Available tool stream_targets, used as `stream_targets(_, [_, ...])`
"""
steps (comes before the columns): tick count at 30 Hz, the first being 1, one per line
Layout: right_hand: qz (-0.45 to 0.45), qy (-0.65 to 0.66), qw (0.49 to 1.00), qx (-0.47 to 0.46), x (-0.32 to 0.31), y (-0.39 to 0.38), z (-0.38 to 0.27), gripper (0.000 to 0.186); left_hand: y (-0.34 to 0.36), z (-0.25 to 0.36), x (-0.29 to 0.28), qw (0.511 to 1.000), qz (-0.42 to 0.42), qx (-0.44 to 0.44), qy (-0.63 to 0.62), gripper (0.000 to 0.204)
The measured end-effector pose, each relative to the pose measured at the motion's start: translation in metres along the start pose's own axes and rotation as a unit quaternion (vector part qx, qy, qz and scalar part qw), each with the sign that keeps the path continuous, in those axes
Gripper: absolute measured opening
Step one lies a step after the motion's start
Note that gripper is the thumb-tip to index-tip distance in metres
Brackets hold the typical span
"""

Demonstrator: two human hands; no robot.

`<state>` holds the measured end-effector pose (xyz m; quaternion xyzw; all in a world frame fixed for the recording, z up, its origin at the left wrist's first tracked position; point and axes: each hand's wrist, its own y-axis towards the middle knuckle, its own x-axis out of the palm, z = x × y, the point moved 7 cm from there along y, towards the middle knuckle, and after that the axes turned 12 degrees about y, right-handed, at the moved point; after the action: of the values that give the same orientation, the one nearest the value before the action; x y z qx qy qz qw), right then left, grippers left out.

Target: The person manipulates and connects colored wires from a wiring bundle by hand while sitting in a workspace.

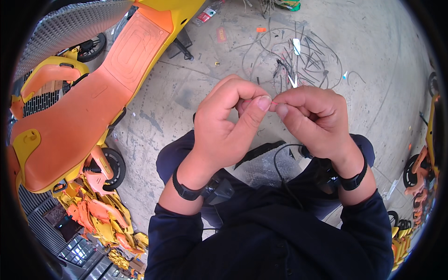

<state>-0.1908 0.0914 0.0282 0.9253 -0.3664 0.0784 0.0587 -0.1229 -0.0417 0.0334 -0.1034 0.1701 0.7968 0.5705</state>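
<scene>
Pinching sth. too small to ID, thumb to forefinger, w/ bare left hand (228, 119) & bare right hand (313, 122), almost meeting at the tips; held above grey concrete floor (382, 116), on near side of loose tangle of thin dark wires (281, 70), w/ long orange-and-yellow plastic vehicle body (74, 130) at left.

Bright, even light washes the concrete floor (382, 60) — shadows faint, fisheye edges bent, corners falling black.
</scene>
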Motion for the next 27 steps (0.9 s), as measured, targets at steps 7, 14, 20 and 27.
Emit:
stream_targets(7, [0.008,0.058,0.998,0.011,0.005,0.001,0.007,0.011,-0.001,0.001,-0.005,0.999,-0.006,-0.026,-0.041,0.005])
stream_targets(14, [-0.020,0.131,0.983,0.131,0.004,0.003,0.017,0.013,-0.002,-0.005,-0.004,0.996,-0.012,-0.071,-0.050,0.007])
stream_targets(20, [-0.051,0.076,0.993,0.079,0.005,0.003,0.018,0.011,0.001,-0.004,-0.002,0.999,-0.005,-0.045,-0.017,0.007])
stream_targets(27, [-0.066,-0.065,0.987,-0.134,-0.001,0.009,0.000,0.012,0.002,-0.004,0.001,0.999,0.006,0.006,0.037,0.004])
